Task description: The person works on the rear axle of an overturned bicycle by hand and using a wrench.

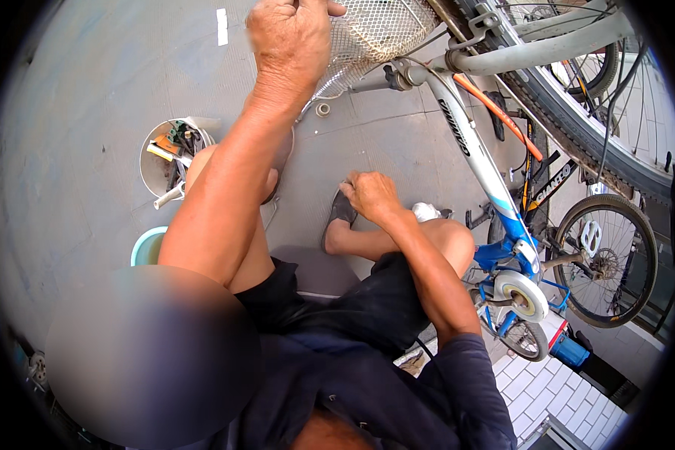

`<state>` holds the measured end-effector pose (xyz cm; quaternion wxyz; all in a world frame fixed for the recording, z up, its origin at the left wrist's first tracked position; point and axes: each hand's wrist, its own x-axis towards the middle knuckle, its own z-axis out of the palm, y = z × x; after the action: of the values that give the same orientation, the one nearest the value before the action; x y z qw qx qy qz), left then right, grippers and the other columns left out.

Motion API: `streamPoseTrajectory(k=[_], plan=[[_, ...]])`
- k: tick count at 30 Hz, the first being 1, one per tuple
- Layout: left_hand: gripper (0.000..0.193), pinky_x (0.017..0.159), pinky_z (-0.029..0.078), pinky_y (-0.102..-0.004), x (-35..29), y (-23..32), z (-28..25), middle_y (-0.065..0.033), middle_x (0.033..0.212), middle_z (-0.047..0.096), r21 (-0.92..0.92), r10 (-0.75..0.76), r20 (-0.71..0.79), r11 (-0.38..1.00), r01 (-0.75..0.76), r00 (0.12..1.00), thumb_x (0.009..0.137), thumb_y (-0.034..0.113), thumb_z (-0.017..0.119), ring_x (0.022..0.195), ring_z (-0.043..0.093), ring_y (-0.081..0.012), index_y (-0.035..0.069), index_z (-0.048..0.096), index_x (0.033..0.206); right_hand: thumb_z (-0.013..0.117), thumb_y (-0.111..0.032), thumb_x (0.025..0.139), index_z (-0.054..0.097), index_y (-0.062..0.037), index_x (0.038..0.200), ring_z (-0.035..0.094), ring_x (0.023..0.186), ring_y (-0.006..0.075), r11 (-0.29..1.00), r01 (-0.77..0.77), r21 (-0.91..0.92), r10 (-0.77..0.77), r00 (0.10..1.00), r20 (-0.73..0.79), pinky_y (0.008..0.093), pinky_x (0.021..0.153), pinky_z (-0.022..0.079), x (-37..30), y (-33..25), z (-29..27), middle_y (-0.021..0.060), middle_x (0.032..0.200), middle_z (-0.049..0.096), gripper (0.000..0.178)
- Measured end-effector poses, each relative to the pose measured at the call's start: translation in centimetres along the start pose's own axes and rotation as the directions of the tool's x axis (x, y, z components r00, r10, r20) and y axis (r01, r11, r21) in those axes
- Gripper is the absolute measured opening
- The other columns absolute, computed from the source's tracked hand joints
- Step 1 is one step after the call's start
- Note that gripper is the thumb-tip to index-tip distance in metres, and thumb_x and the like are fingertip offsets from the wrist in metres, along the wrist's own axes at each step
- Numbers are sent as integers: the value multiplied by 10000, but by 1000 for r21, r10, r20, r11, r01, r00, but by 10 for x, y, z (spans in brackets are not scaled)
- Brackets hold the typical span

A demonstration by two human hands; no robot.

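It looked like a bicycle repair spot: around a white-and-blue bicycle (457, 135) on a grey paved floor (382, 131) were a bucket (153, 178) of tool-like odds and ends to its left and a black bicycle (553, 181) to its right.

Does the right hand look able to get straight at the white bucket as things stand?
Probably not directly: the left forearm and left leg seem to lie between the right hand and the white bucket.
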<state>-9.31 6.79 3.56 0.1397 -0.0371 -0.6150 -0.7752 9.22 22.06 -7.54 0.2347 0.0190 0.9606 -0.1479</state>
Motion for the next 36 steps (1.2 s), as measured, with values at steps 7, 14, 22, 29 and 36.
streamPoseTrajectory(k=[7, 14, 22, 29, 36], plan=[[364, 576, 476, -215, 15, 5, -7, -82, 867, 659, -59, -11, -23, 998, 9, 1000, 1012, 308, 523, 677, 619, -101, -29, 651, 959, 639, -302, 862, 693, -45, 958, 664, 925, 378, 988, -139, 61, 118, 957, 266, 472, 807, 515, 63, 32, 141, 209, 957, 692, 279], [343, 608, 485, -223, 14, 2, -11, -92, 860, 665, -67, 50, 2, 997, -50, 999, 989, 281, 550, 694, 627, -116, -44, 656, 954, 649, -283, 851, 668, -89, 1146, 643, 1048, 336, 969, -199, 144, 104, 865, 491, 440, 902, 492, 75, 3, 208, 176, 1084, 689, 353], [327, 607, 485, -226, -4, 5, -34, -91, 851, 664, 12, 58, -54, 998, -57, 997, 981, 268, 557, 692, 628, -121, -42, 657, 949, 656, -303, 869, 621, -65, 1237, 625, 1108, 347, 947, -256, 194, 166, 907, 387, 427, 944, 481, 121, 5, 207, 186, 1145, 676, 441], [321, 603, 485, -229, -10, 6, -49, -91, 847, 663, 37, 27, -87, 999, -24, 996, 978, 264, 558, 689, 627, -121, -40, 657, 945, 650, -305, 877, 658, -66, 1183, 639, 1080, 342, 922, -287, 258, 219, 940, 262, 425, 940, 488, 176, 17, 179, 178, 1123, 687, 389], [314, 599, 484, -232, -15, 9, -54, -90, 843, 663, 64, -13, -97, 998, 19, 995, 975, 259, 560, 687, 627, -122, -38, 657, 942, 636, -254, 866, 698, -171, 1132, 649, 1046, 344, 977, -201, 64, 144, 857, 495, 449, 917, 495, 116, 3, 239, 161, 1110, 689, 285]])
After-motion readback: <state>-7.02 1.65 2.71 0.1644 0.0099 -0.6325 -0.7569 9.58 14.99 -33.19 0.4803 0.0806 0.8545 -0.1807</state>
